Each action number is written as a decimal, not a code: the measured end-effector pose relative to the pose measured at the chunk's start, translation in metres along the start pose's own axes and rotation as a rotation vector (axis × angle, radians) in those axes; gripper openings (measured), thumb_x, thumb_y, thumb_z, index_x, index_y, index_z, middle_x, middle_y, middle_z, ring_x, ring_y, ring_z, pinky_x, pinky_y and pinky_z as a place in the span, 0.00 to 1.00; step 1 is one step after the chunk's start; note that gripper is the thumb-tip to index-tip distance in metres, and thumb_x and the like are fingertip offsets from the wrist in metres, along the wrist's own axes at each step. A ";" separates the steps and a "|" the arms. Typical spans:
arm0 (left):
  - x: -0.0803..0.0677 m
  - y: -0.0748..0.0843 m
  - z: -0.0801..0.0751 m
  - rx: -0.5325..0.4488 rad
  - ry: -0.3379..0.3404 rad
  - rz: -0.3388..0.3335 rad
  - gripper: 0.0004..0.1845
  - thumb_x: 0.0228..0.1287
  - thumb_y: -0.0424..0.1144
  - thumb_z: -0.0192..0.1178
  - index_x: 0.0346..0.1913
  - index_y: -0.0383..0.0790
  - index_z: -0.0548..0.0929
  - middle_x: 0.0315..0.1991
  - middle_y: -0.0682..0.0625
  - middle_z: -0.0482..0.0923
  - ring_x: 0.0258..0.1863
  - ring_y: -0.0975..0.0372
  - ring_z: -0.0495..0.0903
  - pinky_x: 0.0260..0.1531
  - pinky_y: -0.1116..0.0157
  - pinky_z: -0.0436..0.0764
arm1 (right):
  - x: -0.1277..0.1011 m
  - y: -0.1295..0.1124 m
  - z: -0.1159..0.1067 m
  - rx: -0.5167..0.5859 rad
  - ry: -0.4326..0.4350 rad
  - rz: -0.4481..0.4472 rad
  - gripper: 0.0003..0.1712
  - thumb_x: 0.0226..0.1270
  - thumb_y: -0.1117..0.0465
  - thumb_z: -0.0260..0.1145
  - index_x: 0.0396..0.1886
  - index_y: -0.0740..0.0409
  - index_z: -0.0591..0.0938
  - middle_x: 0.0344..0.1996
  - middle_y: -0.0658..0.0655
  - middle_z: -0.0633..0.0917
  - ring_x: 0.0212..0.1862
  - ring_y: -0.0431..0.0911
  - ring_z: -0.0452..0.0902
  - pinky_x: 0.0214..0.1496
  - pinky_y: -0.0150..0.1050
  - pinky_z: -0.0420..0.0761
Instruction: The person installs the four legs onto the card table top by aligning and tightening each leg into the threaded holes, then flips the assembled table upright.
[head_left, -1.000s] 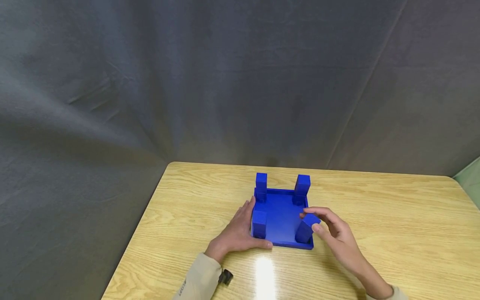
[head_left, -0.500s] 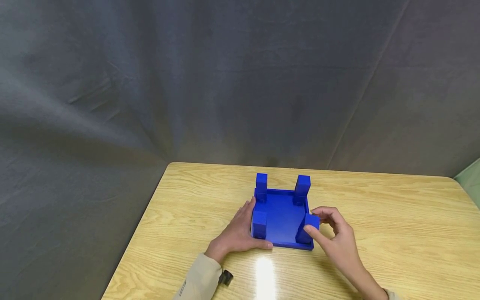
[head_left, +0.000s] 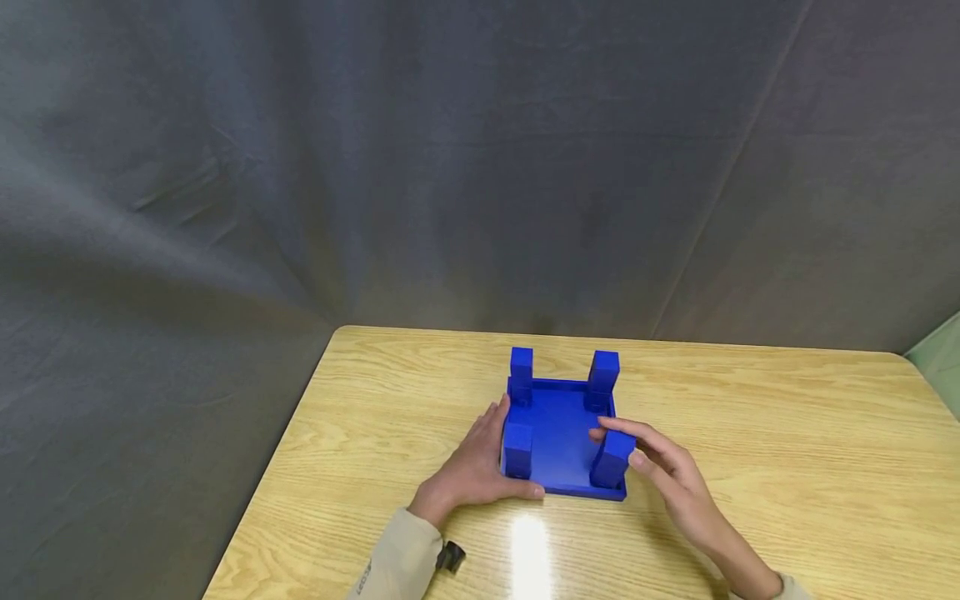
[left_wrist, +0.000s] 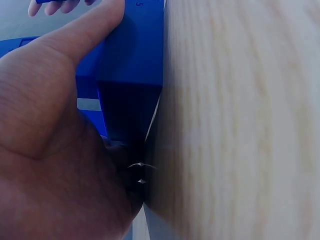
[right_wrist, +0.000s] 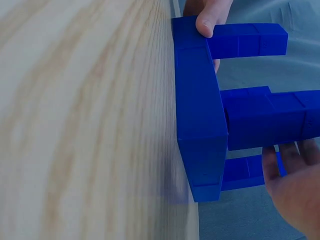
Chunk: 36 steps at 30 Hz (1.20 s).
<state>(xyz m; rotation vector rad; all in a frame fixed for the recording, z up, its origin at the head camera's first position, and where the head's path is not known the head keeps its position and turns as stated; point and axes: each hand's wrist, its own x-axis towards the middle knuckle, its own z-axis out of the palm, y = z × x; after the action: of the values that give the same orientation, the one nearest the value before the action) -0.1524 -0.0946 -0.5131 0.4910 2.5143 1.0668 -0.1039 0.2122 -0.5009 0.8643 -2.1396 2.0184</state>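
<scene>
A blue square tabletop [head_left: 562,437] with a raised rim lies upside down on the table, with a square leg standing at each corner. My left hand [head_left: 480,467] holds its near left corner, thumb along the near rim and fingers along the left side, around the near left leg [head_left: 518,452]. At the near right corner, my right hand [head_left: 671,473] holds the near right leg [head_left: 612,462] between thumb and fingers. That leg looks slightly turned relative to the corner. In the right wrist view the leg [right_wrist: 272,120] meets the tabletop [right_wrist: 200,95], with my right fingertips beneath it.
The far left leg [head_left: 522,373] and far right leg [head_left: 603,373] stand upright at the back corners. The wooden table [head_left: 787,433] has a grey curtain [head_left: 480,167] behind and to its left. A small black piece [head_left: 452,556] sits beside my left sleeve.
My right fingers shift from the leg's near left side to its far right side, then back, with the thumb now on its right. The leg's top has turned. My left hand stays put.
</scene>
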 end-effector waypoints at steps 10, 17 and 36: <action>0.001 -0.002 0.001 0.006 -0.002 0.007 0.77 0.55 0.64 0.84 0.93 0.48 0.38 0.93 0.46 0.41 0.91 0.50 0.41 0.88 0.44 0.50 | 0.001 -0.001 0.010 -0.210 0.243 -0.019 0.22 0.68 0.86 0.68 0.59 0.70 0.83 0.54 0.47 0.89 0.58 0.37 0.83 0.67 0.26 0.77; 0.001 -0.001 0.001 0.005 -0.002 0.013 0.77 0.55 0.64 0.84 0.93 0.47 0.38 0.93 0.46 0.41 0.91 0.51 0.40 0.89 0.46 0.48 | 0.001 -0.005 0.018 -0.330 0.388 0.053 0.23 0.57 0.83 0.79 0.50 0.66 0.84 0.46 0.47 0.87 0.49 0.36 0.84 0.58 0.25 0.80; 0.001 -0.001 0.000 0.011 0.002 0.007 0.78 0.55 0.64 0.84 0.93 0.47 0.38 0.93 0.45 0.41 0.91 0.50 0.42 0.88 0.45 0.50 | 0.000 0.000 0.001 -0.116 0.043 -0.056 0.27 0.81 0.82 0.52 0.75 0.73 0.77 0.66 0.58 0.88 0.70 0.40 0.81 0.75 0.30 0.70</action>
<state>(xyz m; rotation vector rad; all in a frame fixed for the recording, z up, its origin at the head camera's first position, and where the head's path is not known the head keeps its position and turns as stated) -0.1531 -0.0948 -0.5144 0.5025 2.5230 1.0567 -0.1033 0.2109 -0.5012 0.8469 -2.1596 1.8492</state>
